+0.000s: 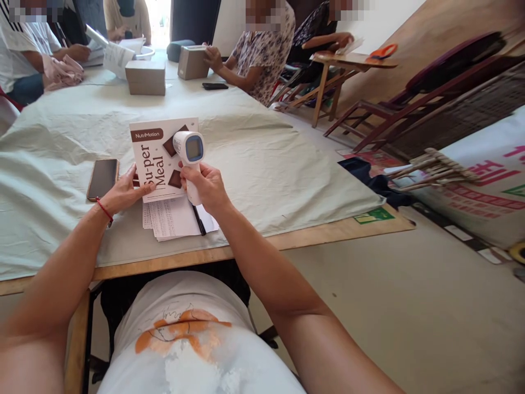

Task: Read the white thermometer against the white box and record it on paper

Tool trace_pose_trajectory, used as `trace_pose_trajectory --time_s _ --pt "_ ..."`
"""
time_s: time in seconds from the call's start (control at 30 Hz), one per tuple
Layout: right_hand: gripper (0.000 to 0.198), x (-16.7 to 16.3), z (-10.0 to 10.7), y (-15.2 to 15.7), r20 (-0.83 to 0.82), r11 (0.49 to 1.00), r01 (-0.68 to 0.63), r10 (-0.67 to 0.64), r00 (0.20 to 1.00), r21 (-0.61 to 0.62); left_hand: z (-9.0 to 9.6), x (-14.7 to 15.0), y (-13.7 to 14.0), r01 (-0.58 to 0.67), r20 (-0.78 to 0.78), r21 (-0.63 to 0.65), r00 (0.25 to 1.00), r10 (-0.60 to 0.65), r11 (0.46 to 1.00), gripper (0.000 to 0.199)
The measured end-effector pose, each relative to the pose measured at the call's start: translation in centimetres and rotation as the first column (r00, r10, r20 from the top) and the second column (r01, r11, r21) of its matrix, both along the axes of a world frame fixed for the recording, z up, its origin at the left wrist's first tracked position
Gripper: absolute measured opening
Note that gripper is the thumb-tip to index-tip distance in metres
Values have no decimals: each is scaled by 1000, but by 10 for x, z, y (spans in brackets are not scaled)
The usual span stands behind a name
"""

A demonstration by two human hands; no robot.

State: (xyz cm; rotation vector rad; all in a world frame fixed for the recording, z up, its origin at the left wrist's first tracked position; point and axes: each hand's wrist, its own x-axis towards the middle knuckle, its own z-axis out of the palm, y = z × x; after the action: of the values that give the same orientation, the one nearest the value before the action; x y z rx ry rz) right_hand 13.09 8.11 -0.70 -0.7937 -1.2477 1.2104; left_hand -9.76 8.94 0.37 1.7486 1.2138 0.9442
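My left hand (123,191) grips the lower left edge of a white and brown box (146,148) printed "NutriMotion Su-per Meal", its thumb lying across the front. In my right hand (209,189) is a white infrared thermometer (189,139), gripped by its handle in front of the box's right side. The thermometer's grey screen faces me. Under the box's lower edge lie printed papers (174,221) with a black pen (198,220) on them. A smartphone (102,179) rests left of my left hand.
A pale green cloth (262,180) covers the table. Two grey-brown boxes (145,79) and a black phone (215,86) are at the far end, where several people sit. To the right stand a small wooden table (344,61) and a dark red chair (394,106).
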Motion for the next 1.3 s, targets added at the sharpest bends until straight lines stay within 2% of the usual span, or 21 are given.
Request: trace_pose_trajectory --time_s 0.3,0.53,0.67,0.83,1.07,1.2,1.3 --pt "59 -3 4 -3 -66 998 -22 18 998 -65 -3 0 2 -8 31 -3 999 8 1000 68" --pt "56 0 1 -7 -44 1000 -14 15 999 25 -1 -2 1 -12 18 19 1000 11 1000 68" --pt "51 6 -3 -8 -22 995 87 -85 996 58 2 -2 0 -13 -3 31 1000 13 999 65" --pt "43 17 -2 -10 -67 960 252 -246 967 121 7 -1 -1 3 -7 74 1000 -2 997 59" --pt "40 30 5 3 -202 902 424 -402 893 81 12 -2 -2 0 -52 94 999 5 996 60" --pt "43 33 4 7 -148 894 441 -427 892 80 15 -3 -3 13 -88 109 996 -3 994 55" --pt "43 37 2 9 -26 884 458 -457 889 90 15 -4 -2 -9 -137 101 990 23 995 58"
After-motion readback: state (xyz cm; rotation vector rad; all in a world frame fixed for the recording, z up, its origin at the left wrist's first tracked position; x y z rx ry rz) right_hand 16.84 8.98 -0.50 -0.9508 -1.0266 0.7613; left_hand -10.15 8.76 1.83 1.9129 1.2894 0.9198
